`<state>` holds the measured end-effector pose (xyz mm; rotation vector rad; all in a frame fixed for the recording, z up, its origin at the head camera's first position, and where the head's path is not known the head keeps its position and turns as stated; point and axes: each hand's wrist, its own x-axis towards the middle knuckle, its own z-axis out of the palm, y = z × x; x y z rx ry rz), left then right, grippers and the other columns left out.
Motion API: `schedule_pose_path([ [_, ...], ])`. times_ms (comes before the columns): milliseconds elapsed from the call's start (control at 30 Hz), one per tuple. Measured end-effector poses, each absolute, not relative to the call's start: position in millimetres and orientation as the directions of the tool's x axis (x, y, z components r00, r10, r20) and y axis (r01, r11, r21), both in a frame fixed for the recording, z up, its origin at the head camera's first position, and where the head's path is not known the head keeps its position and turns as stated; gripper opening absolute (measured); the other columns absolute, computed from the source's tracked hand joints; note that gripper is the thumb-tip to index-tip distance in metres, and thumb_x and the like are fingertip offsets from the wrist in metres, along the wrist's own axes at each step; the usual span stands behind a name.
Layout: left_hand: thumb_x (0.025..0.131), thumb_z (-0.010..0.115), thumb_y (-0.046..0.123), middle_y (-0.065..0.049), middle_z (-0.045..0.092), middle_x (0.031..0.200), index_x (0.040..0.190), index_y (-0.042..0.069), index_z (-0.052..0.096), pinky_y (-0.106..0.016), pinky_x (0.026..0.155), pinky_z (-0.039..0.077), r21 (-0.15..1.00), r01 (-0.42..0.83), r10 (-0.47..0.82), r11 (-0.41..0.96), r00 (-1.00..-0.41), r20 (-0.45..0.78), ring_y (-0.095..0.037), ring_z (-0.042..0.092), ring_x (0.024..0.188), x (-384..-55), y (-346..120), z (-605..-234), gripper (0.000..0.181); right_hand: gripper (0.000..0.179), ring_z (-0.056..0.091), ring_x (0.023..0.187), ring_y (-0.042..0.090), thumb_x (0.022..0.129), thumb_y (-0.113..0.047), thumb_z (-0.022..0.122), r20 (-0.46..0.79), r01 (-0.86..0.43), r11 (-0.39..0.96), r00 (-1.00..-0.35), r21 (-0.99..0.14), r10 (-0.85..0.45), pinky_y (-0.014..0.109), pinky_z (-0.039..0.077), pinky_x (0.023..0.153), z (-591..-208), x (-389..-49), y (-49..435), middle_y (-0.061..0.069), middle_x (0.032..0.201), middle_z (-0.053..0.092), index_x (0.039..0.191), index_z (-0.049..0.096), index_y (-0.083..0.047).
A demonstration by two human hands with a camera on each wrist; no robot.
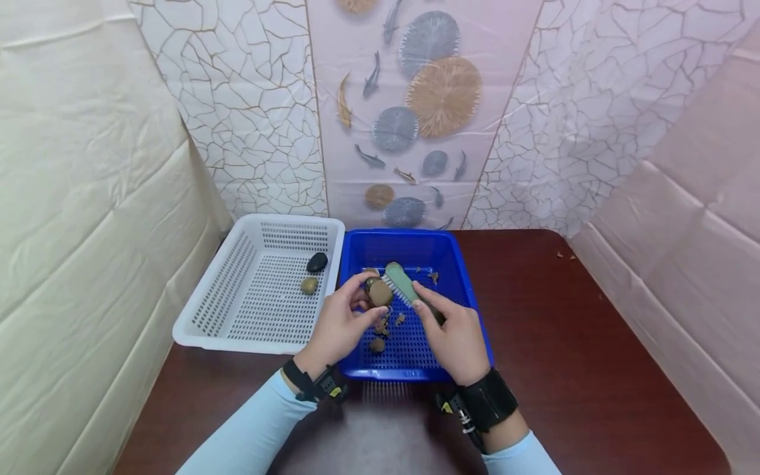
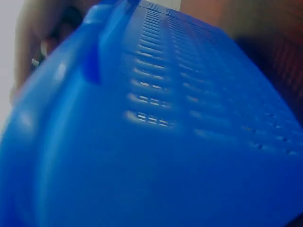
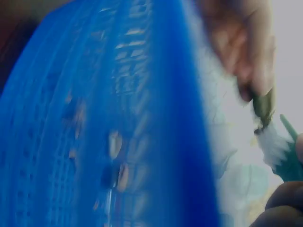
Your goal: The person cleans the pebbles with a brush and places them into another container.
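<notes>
My left hand (image 1: 340,323) pinches a brown, dirt-caked stone (image 1: 380,293) between thumb and fingers, above the blue basket (image 1: 410,375). A green scrub brush (image 1: 401,282) is gripped in my right hand (image 1: 462,336), its white bristles facing the stone. In the right wrist view the bristles (image 3: 274,144) meet the stone's edge. Below the hands, brown crumbs and a clay-covered lump (image 1: 377,345) lie on the basket's slotted floor. Another brown lump is partly hidden behind the brush. The left wrist view mostly shows the basket's outer wall (image 2: 142,179).
On the left stands a white slotted basket (image 1: 189,338) holding a black stone (image 1: 317,262) and an olive stone (image 1: 309,285). Both baskets rest on a dark red-brown table (image 1: 552,356). A few crumbs (image 1: 561,255) lie at its far right. Cloth walls surround it.
</notes>
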<state>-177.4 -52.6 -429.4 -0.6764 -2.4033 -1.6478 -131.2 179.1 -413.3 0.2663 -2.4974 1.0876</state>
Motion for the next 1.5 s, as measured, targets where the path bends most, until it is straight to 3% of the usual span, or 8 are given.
schedule_pose_path([
  [167,0.095,0.089,0.009,0.004,0.078,0.088,0.148,0.011,0.065,-0.03,0.068,0.061,0.779,0.504,0.253,0.373,-0.863,0.438,-0.01,0.069,0.079,-181.9,-53.7,-426.0,0.059,0.04,0.027,0.044,0.01,0.109,-0.026,0.074,0.45,-0.276,0.762,-0.893,-0.585,0.023,0.027,0.024,0.042,-413.5,-137.2,183.2,-0.005,0.054,0.034,0.148,0.072,-0.022],
  [300,0.091,0.092,0.007,0.003,0.078,0.088,0.143,0.013,0.07,-0.03,0.067,0.063,0.727,0.54,0.236,0.423,-0.841,0.487,-0.009,0.071,0.077,-184.7,-54.8,-421.8,0.057,0.04,0.029,0.044,0.009,0.109,-0.025,0.075,0.525,-0.359,0.717,-0.851,-0.598,0.011,0.028,0.028,0.043,-408.9,-137.2,181.5,0.005,0.079,0.072,0.148,0.072,-0.02],
  [367,0.09,0.093,0.007,0.001,0.08,0.091,0.143,0.013,0.071,-0.03,0.068,0.065,0.709,0.556,0.241,0.434,-0.83,0.503,-0.008,0.073,0.077,-184.9,-55.0,-419.4,0.058,0.04,0.029,0.045,0.008,0.11,-0.027,0.073,0.519,-0.387,0.691,-0.855,-0.61,-0.021,0.028,0.029,0.043,-408.0,-137.8,179.2,0.006,0.081,0.072,0.149,0.071,-0.02],
  [600,0.088,0.095,0.008,0.001,0.08,0.091,0.144,0.015,0.071,-0.03,0.069,0.066,0.689,0.568,0.232,0.451,-0.819,0.524,-0.009,0.074,0.078,-182.9,-56.8,-410.8,0.061,0.04,0.023,0.042,0.007,0.109,-0.029,0.073,0.461,-0.278,0.785,-0.888,-0.553,0.009,0.027,0.024,0.041,-414.6,-139.2,181.3,-0.008,0.053,0.031,0.149,0.072,-0.022],
  [767,0.089,0.095,0.011,0.001,0.08,0.092,0.144,0.015,0.071,-0.029,0.07,0.066,0.65,0.578,0.261,0.494,-0.811,0.523,-0.008,0.075,0.077,-184.9,-57.4,-404.8,0.06,0.042,0.027,0.042,0.009,0.111,-0.029,0.071,0.543,-0.383,0.717,-0.84,-0.583,-0.008,0.028,0.03,0.041,-410.5,-134.6,175.9,-0.007,0.056,0.037,0.152,0.069,-0.021],
  [967,0.09,0.094,0.012,0.0,0.081,0.093,0.143,0.014,0.072,-0.027,0.071,0.066,0.651,0.583,0.262,0.486,-0.808,0.527,-0.008,0.074,0.077,-185.8,-58.9,-403.7,0.058,0.041,0.026,0.042,0.007,0.11,-0.028,0.073,0.464,-0.283,0.786,-0.886,-0.55,0.006,0.026,0.027,0.041,-415.0,-133.7,175.6,-0.008,0.054,0.033,0.15,0.07,-0.022],
  [1167,0.089,0.095,0.01,0.0,0.079,0.09,0.144,0.012,0.071,-0.026,0.068,0.066,0.61,0.602,0.287,0.515,-0.792,0.539,-0.01,0.075,0.076,-184.2,-58.6,-405.4,0.06,0.041,0.025,0.043,0.005,0.11,-0.027,0.072,0.579,-0.39,0.727,-0.815,-0.565,0.013,0.027,0.03,0.04,-412.8,-131.7,171.8,-0.01,0.056,0.037,0.151,0.07,-0.023],
  [1500,0.088,0.095,0.01,-0.002,0.079,0.089,0.145,0.011,0.071,-0.029,0.068,0.067,0.605,0.589,0.264,0.535,-0.797,0.543,-0.013,0.077,0.076,-187.2,-60.9,-410.5,0.061,0.042,0.026,0.043,0.007,0.108,-0.027,0.075,0.516,-0.32,0.759,-0.857,-0.566,0.024,0.027,0.028,0.041,-417.5,-129.4,172.9,-0.007,0.057,0.039,0.15,0.07,-0.023],
])
